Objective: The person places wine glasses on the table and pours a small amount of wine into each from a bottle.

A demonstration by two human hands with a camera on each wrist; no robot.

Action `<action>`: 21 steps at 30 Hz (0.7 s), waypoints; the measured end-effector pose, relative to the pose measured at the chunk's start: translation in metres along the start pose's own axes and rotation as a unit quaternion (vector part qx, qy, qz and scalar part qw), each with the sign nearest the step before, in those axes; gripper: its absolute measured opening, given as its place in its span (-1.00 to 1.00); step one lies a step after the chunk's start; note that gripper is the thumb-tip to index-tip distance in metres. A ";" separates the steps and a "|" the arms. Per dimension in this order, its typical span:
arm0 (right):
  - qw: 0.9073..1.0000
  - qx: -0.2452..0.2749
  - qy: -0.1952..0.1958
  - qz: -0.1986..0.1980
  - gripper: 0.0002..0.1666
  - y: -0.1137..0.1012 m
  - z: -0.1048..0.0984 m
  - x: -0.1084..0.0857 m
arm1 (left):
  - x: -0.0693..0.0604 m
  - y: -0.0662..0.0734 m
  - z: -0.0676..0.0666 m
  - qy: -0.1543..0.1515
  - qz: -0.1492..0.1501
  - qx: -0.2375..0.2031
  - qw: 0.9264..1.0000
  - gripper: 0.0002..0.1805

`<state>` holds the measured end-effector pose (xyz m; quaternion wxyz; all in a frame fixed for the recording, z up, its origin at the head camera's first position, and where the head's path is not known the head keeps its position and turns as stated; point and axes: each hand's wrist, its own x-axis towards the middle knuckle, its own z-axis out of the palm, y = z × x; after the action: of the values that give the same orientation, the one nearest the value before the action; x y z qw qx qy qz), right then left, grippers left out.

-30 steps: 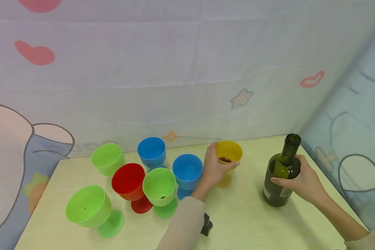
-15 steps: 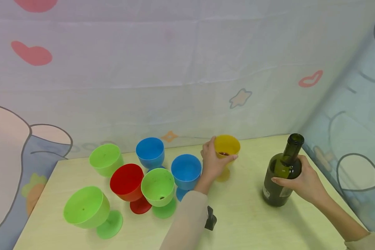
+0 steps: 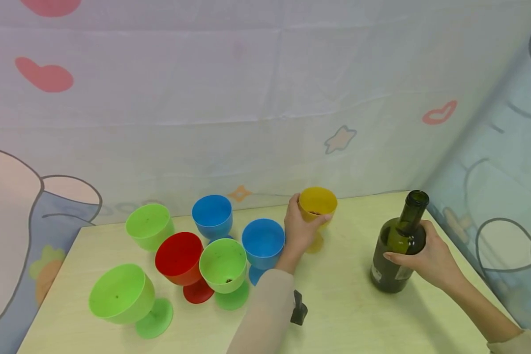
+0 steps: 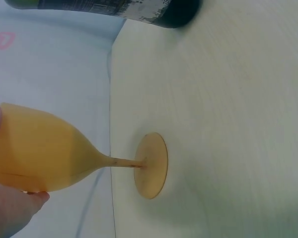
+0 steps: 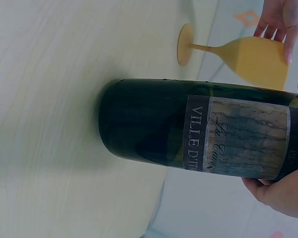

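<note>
In the head view the left hand [image 3: 302, 231] grips the bowl of a yellow goblet [image 3: 317, 202], thumb across its near side; dark liquid shows inside. The left wrist view shows the goblet [image 4: 44, 148] upright, its foot at the table surface. At the right, the right hand [image 3: 433, 255] holds a dark green uncapped bottle [image 3: 394, 253] around its upper body. The bottle stands upright to the right of the goblet, apart from it. Its label faces the camera in the right wrist view, where the bottle [image 5: 188, 129] fills the middle.
Left of the left arm stand several goblets: a red one [image 3: 179, 258], blue ones [image 3: 212, 216] [image 3: 263, 244] and green ones [image 3: 122, 293] [image 3: 149, 227] [image 3: 223, 265]. A patterned cloth [image 3: 181, 98] hangs behind the table [image 3: 349, 305].
The left hand and the yellow goblet have moved slightly back and left. The right hand and bottle have hardly moved.
</note>
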<state>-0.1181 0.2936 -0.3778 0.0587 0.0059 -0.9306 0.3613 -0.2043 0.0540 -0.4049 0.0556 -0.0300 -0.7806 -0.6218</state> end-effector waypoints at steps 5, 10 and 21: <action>1.000 -0.001 0.000 0.001 0.00 0.000 -0.001 0.000 | 0.000 0.000 0.001 0.004 0.006 0.015 1.000 -0.15; 1.000 -0.003 -0.002 0.005 -0.01 0.002 -0.001 0.001 | -0.005 0.003 0.002 0.000 0.009 0.041 0.999 -0.06; 1.000 -0.002 0.001 0.004 -0.02 0.003 -0.001 0.001 | -0.019 0.017 -0.003 -0.006 0.018 0.068 0.997 -0.07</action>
<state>-0.1187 0.2963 -0.3792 0.0581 0.0018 -0.9314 0.3593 -0.1838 0.0554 -0.3905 0.0640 -0.0445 -0.8208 -0.5658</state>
